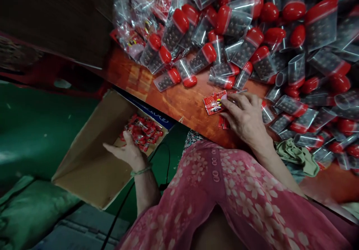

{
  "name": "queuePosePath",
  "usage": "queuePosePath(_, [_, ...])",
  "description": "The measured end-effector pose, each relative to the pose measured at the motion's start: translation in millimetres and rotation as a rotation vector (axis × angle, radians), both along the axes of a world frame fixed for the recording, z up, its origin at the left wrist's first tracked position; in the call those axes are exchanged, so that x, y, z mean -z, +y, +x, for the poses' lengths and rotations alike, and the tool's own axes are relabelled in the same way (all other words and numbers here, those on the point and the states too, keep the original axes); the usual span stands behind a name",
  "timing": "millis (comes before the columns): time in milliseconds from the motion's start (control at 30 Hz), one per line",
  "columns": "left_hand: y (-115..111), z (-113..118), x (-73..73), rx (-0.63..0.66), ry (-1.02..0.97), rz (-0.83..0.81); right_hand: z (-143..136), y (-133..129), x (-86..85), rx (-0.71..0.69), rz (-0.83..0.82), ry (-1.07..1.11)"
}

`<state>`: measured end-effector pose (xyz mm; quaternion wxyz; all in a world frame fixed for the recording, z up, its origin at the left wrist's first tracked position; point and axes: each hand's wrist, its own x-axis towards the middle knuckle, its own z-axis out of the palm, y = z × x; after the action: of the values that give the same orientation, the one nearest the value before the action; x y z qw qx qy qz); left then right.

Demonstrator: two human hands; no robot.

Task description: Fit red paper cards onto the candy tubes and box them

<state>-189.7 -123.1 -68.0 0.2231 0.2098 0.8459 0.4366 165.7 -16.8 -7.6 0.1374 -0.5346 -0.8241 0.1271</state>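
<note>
Over the open cardboard box (92,149), my left hand (127,151) has its fingers spread and nothing in it. Small red packets (143,130) lie heaped in the box just beyond that hand. On the orange table (134,74), my right hand (246,117) has its fingertips on a flat red printed packet (214,103), thumb and fingers drawn together at its right edge. Another bit of red packet shows under the thumb. Many clear tubes with red caps and dark beads (203,57) are piled beyond and to the right of my right hand.
Clear plastic bags with red and yellow contents (140,25) lie at the table's far left. A crumpled green cloth (297,156) is right of my right forearm. A green sack (36,205) and a grey container (81,231) stand on the floor at lower left, near a black cable.
</note>
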Motion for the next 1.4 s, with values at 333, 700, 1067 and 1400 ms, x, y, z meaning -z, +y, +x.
queuePosePath(333, [92,158,-36.4,1.242,0.632,0.512,4,1,8.8,-0.075,0.01,0.02])
queuePosePath(700, [116,168,-33.4,1.316,0.68,0.536,4,22,-22.9,-0.083,-0.077,0.096])
queuePosePath(1067, [118,169,-39.9,1.366,0.629,0.409,-39,77,-22.0,0.004,0.006,-0.159])
queuePosePath(1400, [122,177,-27.7,1.185,0.67,0.518,-47,95,-19.8,-0.051,-0.064,-0.112])
